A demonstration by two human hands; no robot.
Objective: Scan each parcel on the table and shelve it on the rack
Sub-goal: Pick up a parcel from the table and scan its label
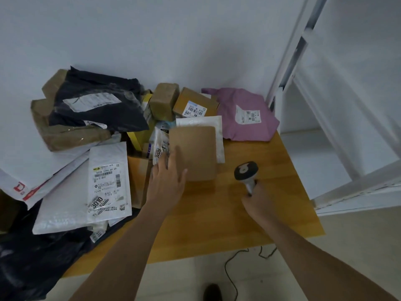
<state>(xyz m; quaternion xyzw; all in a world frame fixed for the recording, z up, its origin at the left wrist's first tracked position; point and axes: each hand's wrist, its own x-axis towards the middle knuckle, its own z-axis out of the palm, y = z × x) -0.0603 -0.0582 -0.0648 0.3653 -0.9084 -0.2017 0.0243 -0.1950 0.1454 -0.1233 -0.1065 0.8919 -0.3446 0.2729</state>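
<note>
Head view looked down on one wooden table (249, 213) piled with parcels on its left and far sides. Two taped brown boxes could be counted near the wall, a plain one (163, 101) and, just beside it, one with a barcode label (195, 103); one purple mailer (245, 115) lay at the far right corner, one black mailer (97, 103) topped a large brown parcel (65, 131), and one white bubble mailer (108, 181) marked 3010 sat at the left among several more white bags, too overlapped to count exactly. One plain brown envelope (194, 153) lay flat on a white padded mailer (219, 135) near the table's middle. The left hand (167, 181) reached forward with straight, spread fingers resting on the envelope's near left edge, gripping nothing. The right hand (258, 200) was curled round the handle of one barcode scanner (246, 171), whose dark head stood upright above the bare tabletop, near the envelope but apart from it. One white metal rack (303, 61) rose at the right, beside the table, and a dark cable (232, 270) trailed on the floor below.
</note>
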